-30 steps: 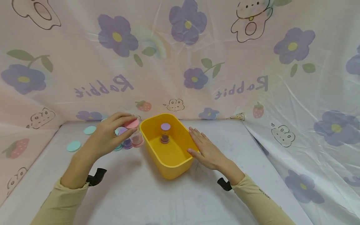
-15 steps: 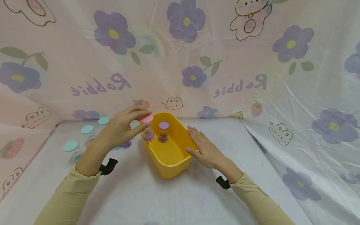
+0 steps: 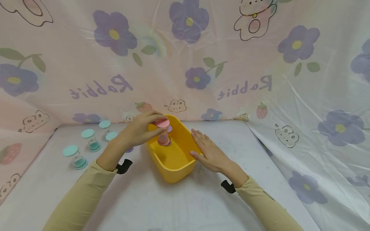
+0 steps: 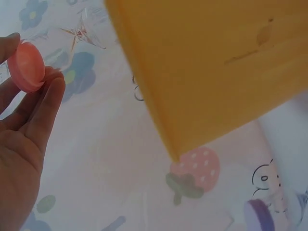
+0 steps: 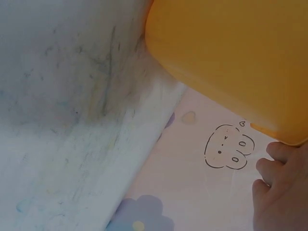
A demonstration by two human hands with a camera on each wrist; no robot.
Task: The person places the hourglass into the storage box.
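My left hand [image 3: 138, 130] pinches the pink cap of a small sand timer [image 3: 163, 123] and holds it upright within the far left part of a yellow bin [image 3: 173, 175]. In the left wrist view, the fingers [image 4: 50, 101] and thumb grip that pink cap [image 4: 26, 67] beside the bin's wall [image 4: 211, 72]. Partly hidden behind the pink timer, a purple-capped sand timer [image 3: 170, 129] stands in the bin. With straight fingers, my right hand [image 3: 211, 152] rests along the bin's right rim; in the right wrist view its fingers [image 5: 269, 171] lie at the bin's edge.
Several teal-capped sand timers [image 3: 77, 157] stand on the white table [image 3: 179, 205] to the left. Another purple timer [image 3: 129, 149] is mostly hidden behind my left wrist. A patterned curtain [image 3: 162, 80] rises directly behind the table.
My left hand has carried the pink sand timer rightward, from beside the bin over its left rim to inside it. The right hand has stayed at the rim.
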